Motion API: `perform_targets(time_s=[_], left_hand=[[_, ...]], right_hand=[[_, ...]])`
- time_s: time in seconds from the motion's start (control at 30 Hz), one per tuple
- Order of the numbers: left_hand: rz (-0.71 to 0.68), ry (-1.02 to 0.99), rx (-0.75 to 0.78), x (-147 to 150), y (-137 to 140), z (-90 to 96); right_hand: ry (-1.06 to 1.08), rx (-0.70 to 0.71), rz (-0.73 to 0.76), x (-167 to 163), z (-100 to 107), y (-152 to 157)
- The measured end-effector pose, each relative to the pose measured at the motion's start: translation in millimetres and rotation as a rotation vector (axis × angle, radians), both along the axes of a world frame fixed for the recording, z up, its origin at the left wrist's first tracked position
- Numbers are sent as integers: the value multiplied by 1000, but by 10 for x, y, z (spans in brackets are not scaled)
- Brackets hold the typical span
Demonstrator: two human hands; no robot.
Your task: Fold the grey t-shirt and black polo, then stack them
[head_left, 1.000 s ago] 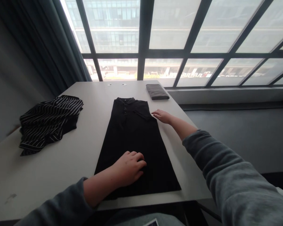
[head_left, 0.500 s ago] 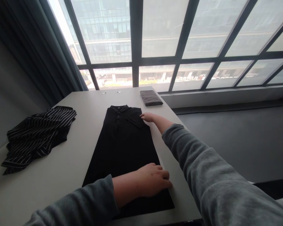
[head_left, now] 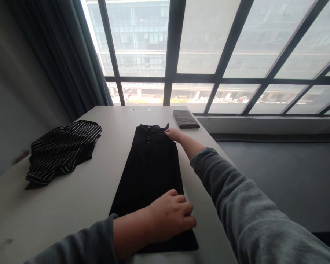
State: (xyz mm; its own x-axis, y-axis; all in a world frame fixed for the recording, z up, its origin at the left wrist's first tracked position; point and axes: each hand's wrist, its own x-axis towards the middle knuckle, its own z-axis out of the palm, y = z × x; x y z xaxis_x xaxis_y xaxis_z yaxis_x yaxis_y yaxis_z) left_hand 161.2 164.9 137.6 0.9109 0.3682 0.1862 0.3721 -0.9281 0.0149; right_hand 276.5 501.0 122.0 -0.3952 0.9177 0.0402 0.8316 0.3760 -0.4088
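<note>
A black polo shirt point(head_left: 151, 172) lies lengthwise on the white table, its collar and buttoned placket at the far end and its sides folded into a long narrow shape. My right hand point(head_left: 173, 134) pinches the shirt's far right edge by the shoulder, where a bit of cloth stands up off the table. Nearer to me, my left hand point(head_left: 173, 216) lies across the lower part of the shirt, fingers curled over its right edge near the hem. The left fingertips are partly hidden.
On the left of the white table point(head_left: 71, 216) lies a crumpled black-and-white striped garment point(head_left: 63, 146). A folded grey cloth point(head_left: 186, 119) rests at the far right corner. Behind stand a dark curtain point(head_left: 60, 55) and a large framed window point(head_left: 206, 40).
My right hand has lifted the cloth at the shirt's far right edge slightly, drawing it inward. The left hand stays near the hem. The view has shifted a little left.
</note>
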Motion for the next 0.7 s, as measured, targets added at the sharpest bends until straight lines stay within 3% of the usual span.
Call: perform_targets(time_s=[0.13,0.3,0.5,0.7], left_hand=[[85,-16,-17,-439,-151,9],[157,17,-80,-845,-314,-181],[176,45,-202,-1046,-380,-378],[170,24,-275,-1157,-361,-377]], right_hand=[[-55,-14,93,-454,-5,-51],[-102,14,157,-839,-288,-205],[-123,61,172,-906,-621,-317],[-154,99,157,-847,-822,-325]])
